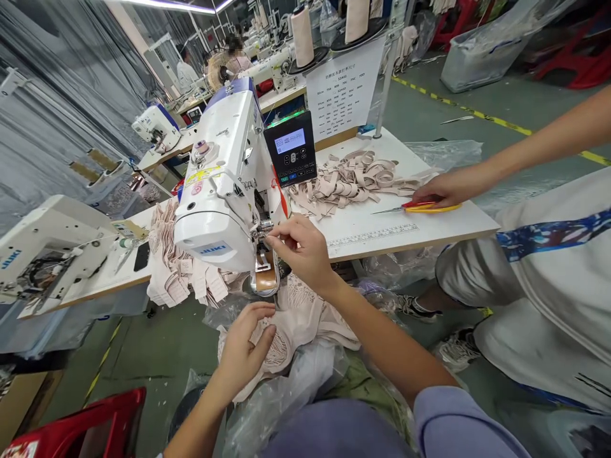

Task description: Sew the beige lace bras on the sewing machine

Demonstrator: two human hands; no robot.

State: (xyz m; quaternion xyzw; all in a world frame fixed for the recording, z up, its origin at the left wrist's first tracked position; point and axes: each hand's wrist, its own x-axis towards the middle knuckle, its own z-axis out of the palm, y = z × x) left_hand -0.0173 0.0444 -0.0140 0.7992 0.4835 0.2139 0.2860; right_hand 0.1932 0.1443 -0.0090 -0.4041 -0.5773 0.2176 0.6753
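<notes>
My right hand is raised at the needle area of a white sewing machine, its fingers pinched together on something too small to make out. My left hand rests lower down, fingers closed on a pale pink lace garment that lies in my lap over clear plastic. A brown presser plate sits just under the needle.
Another person in a white shirt sits at right, a hand on yellow-handled scissors on the white table. Pink strap pieces are piled behind a control panel. Labelled pieces hang left. Red stool at bottom left.
</notes>
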